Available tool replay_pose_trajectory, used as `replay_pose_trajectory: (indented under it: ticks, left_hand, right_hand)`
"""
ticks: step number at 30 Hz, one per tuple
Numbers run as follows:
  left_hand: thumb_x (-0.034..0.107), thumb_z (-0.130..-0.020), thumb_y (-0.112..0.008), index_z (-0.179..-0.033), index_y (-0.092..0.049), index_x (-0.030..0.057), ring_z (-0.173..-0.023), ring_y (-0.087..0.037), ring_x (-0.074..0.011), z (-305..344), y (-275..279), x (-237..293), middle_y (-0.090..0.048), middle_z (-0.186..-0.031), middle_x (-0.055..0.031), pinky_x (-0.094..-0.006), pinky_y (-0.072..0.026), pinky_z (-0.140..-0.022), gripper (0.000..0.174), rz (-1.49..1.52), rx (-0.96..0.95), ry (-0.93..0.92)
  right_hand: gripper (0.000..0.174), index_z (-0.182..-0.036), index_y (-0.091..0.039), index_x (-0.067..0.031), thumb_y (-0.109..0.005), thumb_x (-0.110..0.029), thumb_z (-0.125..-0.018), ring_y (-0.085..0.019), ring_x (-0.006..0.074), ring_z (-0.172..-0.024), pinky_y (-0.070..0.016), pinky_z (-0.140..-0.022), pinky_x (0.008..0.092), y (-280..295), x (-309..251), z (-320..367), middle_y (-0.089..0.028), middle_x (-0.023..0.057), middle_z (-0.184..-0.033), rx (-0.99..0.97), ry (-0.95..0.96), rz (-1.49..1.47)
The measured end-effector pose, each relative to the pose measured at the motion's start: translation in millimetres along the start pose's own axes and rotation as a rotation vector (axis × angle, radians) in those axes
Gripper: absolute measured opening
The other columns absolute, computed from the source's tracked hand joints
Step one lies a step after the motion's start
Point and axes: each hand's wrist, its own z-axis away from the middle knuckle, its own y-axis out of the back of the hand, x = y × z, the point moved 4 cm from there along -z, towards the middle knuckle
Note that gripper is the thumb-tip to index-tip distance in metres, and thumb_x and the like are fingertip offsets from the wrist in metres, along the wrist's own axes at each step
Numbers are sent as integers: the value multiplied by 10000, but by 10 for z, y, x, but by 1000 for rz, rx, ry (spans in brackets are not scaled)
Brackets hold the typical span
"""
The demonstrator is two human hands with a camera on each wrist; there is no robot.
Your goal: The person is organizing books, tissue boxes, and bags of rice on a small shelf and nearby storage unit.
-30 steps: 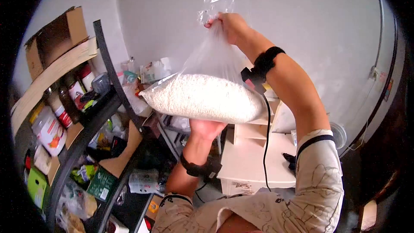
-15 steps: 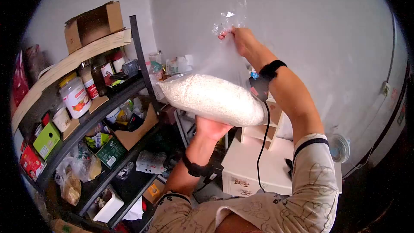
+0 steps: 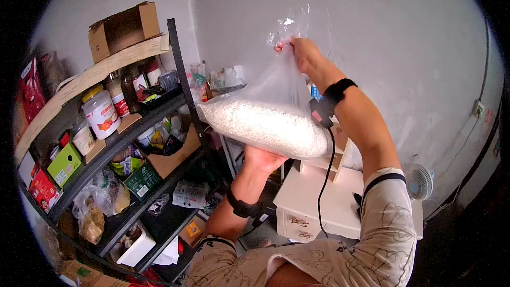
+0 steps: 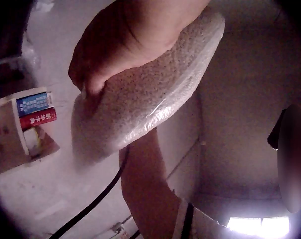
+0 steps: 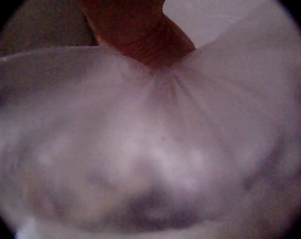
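A large clear plastic bag, its lower part filled with pale granular stuff, hangs before me in the head view. My right hand grips its gathered neck, and loose plastic flares out above the fist. From below, my left hand bears the filled part on its palm; the bag hides most of its fingers there. In the left wrist view the left hand lies along the bag's grainy side, one digit pressing into it. Folds spread from the right hand in the right wrist view.
To the left stands a black shelf rack crowded with jars, boxes and bags, an open cardboard box on top. Behind the bag is a white desk. A fan stands at the right, and a black cable hangs down.
The head view has turned left, so more of the rack shows. Both hands keep their hold on the bag, which sits slightly lower and farther right in view.
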Motion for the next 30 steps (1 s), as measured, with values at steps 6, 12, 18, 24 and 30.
replay_pose_trajectory:
  ticks: [6, 12, 18, 24, 30]
  left_hand:
    - [528, -826, -421, -1232, -447, 103, -1133, -466, -293, 48, 104, -116, -481, -1244, -104, -492, -371, -943, 588, 54, -143, 12]
    - [660, -711, -490, -1315, -326, 51, -1205, -367, -268, 223, -51, -124, -379, -1322, -122, -435, -304, -988, 873, -372, -112, -136]
    - [669, -600, -632, -1305, -309, 3, -1178, -374, -209, 313, -189, -90, -392, -1294, -112, -365, -310, -973, 1023, -959, -552, 126]
    - [385, -697, -728, -1261, -366, 7, -1144, -392, -175, 531, -585, -666, -433, -1238, -79, -334, -317, -963, 769, -1265, -737, 88]
    - [210, -902, -464, -1077, -510, -13, -1014, -492, -153, 627, -837, -1343, -562, -1031, -88, -301, -351, -911, 287, -1005, -562, 79]
  right_hand:
    - [194, -867, -475, -14, -329, -132, -918, -591, 203, -758, -497, -672, 324, -54, -196, 390, -566, 81, -789, 19, 19, -15]
    - [153, -887, -477, -25, -373, -136, -907, -588, 215, -782, -492, -695, 334, -343, -555, 1491, -563, 102, -794, -178, 146, 37]
    - [218, -892, -540, 19, -426, -167, -892, -573, 207, -703, -460, -666, 320, -434, -465, 2433, -603, 120, -760, 142, 220, 262]
    - [271, -944, -584, 18, -502, -232, -878, -570, 186, -751, -455, -667, 291, -532, -196, 2907, -604, 120, -826, -15, 299, 898]
    - [332, -919, -599, 29, -484, -279, -880, -569, 199, -810, -428, -778, 324, 51, -309, 3327, -630, 106, -832, 209, 94, 1105]
